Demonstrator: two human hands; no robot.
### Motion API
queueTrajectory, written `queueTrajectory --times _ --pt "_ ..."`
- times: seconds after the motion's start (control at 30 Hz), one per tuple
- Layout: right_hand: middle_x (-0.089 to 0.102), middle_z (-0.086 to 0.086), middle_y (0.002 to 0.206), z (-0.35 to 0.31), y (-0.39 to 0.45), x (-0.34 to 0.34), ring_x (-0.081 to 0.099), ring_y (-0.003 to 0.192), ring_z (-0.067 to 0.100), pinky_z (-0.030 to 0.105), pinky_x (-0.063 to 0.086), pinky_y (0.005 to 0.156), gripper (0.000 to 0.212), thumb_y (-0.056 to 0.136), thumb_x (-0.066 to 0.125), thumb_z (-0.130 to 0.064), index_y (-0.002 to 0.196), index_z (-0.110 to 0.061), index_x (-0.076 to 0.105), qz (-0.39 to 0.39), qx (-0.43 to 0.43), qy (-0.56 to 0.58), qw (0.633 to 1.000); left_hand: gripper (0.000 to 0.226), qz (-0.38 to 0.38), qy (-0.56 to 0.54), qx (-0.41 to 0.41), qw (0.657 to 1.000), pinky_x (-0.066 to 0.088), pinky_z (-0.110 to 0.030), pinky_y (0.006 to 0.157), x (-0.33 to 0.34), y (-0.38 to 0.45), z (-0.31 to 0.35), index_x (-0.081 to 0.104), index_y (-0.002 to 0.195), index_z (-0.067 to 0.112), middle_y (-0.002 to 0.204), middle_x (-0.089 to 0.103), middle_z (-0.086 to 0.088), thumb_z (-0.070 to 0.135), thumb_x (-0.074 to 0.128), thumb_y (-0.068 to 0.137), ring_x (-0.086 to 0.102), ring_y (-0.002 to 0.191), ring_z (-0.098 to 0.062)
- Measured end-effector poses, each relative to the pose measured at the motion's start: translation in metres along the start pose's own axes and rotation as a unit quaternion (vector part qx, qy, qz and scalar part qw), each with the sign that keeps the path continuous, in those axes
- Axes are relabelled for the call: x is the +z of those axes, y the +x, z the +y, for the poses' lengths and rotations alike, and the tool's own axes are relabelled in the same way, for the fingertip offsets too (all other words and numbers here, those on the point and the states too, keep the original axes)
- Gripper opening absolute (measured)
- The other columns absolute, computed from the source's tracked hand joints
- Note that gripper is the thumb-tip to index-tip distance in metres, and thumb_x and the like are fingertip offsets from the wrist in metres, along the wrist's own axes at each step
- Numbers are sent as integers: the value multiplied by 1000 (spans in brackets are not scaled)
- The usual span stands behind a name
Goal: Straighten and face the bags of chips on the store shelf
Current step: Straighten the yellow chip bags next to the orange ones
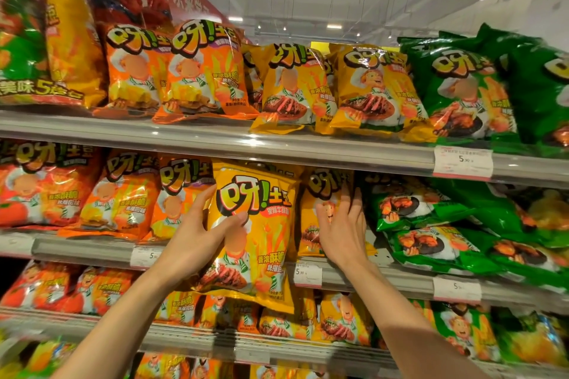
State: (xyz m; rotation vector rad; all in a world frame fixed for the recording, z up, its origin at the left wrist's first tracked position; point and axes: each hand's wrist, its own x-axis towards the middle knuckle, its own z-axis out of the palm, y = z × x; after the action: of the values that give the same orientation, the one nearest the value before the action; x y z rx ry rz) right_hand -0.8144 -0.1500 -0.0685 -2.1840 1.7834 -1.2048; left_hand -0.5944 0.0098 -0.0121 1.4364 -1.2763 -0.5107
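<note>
Head view: left hand [197, 234] grips the yellow chip bag [255, 237], thumb across its front, hanging off the middle shelf [369, 278]. At 3 o'clock, right hand [345, 224], fingers straight, presses the neighbouring yellow bag [320, 194]. Risk: loose grip, the bag drops.

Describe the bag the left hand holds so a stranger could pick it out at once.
Find the middle shelf, where orange bags give way to yellow. The yellow bag in the left hand is pulled forward, its bottom hanging over the shelf edge, unlike its neighbours set back.
</note>
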Motion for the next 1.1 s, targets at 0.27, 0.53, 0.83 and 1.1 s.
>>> queueTrajectory --times 0.27,0.53,0.83,1.1 --pt "35 19 153 -4 7 1 33 142 35 52 26 117 90 91 58 -56 154 -8 16 2 86 -1 996 74 -5 -7 -7 1000 37 -12 80 3 3 -5 28 149 38 106 40 42 39 68 88 47 95 23" --pt "12 18 163 4 31 15 12 151 35 50 5 124 78 101 41 -50 159 -16 1 -24 29 32 999 75 9 -23 6 1000 31 -25 95 3 7 -6 28 151 34 109 40 39 40 68 88 44 106 8" --pt "3 24 163 13 20 8 8 149 43 48 19 120 101 90 47 -70 156 -7 5 -132 65 -90 985 71 11 -4 -1 1000 36 6 66 11 6 -4 29 151 30 103 35 42 29 67 91 36 72 43" --pt "8 22 163 14 33 8 12 150 41 50 19 121 101 86 49 -75 156 -8 19 -119 97 -68 986 73 15 -15 20 1000 32 -20 92 14 4 -7 30 148 38 108 34 46 40 69 86 41 94 24"
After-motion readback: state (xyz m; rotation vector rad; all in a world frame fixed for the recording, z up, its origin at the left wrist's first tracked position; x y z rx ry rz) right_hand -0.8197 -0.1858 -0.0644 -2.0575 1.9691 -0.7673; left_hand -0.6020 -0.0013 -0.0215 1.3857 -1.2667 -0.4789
